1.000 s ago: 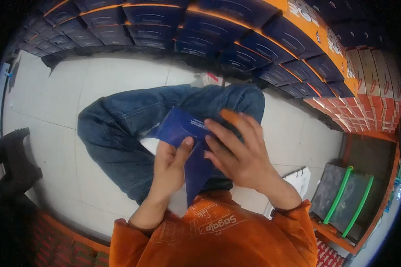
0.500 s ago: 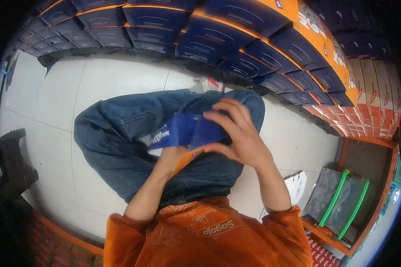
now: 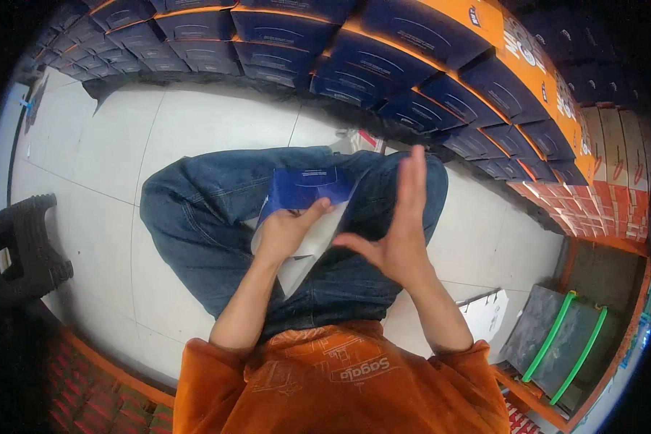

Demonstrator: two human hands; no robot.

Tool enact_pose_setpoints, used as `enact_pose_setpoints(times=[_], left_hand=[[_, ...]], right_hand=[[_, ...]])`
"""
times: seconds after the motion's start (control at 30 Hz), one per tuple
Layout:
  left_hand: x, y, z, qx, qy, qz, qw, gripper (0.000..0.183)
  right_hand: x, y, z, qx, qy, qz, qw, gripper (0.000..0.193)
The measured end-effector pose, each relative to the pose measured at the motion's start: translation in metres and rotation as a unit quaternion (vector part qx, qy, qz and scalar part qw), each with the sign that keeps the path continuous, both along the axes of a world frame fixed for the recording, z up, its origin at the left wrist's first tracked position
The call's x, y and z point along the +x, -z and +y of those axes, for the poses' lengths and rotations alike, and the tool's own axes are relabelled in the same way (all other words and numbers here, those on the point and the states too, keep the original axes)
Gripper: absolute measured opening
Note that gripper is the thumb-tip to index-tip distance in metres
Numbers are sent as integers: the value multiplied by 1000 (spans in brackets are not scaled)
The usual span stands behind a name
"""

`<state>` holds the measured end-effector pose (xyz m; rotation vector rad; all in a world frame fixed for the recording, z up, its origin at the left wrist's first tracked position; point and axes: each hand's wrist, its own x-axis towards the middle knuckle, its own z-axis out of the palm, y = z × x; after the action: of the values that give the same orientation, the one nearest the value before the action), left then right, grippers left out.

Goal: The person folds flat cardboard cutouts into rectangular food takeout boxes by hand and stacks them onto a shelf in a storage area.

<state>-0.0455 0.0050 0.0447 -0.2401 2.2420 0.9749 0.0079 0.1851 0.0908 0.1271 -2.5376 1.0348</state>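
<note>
Over my lap, a partly folded blue cardboard box (image 3: 307, 186) shows its white inner side and a pointed white flap toward my belly. My left hand (image 3: 286, 230) grips it from the left, with the thumb lying across the blue panel. Just to the right of the box, my right hand (image 3: 398, 242) is held up with its fingers stretched out and the thumb pointing at the box's white edge. Nothing is in that hand, and a small gap seems to lie between thumb and cardboard.
Stacked blue and orange boxes (image 3: 289, 32) form a wall ahead. Red and white cartons (image 3: 593, 206) stand at the right, above a wooden shelf with a clear green-edged case (image 3: 550, 340). A black stool (image 3: 25, 249) is on the left; a white paper (image 3: 484, 315) lies near my right elbow.
My right hand has let go of the box and spread its fingers beside it. The box has turned, so its white inside now shows instead of the orange side.
</note>
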Motion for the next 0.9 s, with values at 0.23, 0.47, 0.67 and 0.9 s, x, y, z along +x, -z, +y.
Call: enact_pose_setpoints(times=[0.23, 0.47, 0.67, 0.9], left_hand=[[13, 27, -7, -14, 36, 44, 998, 43], [27, 5, -25, 208, 217, -63, 952, 43], [6, 40, -124, 787, -41, -58, 613, 100], [53, 66, -107, 576, -293, -51, 762, 104]], right_hand=[[4, -1, 6, -26, -322, -193, 926, 66], [-22, -17, 7, 66, -244, -179, 951, 76], [-9, -11, 41, -8, -220, -175, 960, 81], [29, 39, 7, -380, -48, -441, 812, 23]])
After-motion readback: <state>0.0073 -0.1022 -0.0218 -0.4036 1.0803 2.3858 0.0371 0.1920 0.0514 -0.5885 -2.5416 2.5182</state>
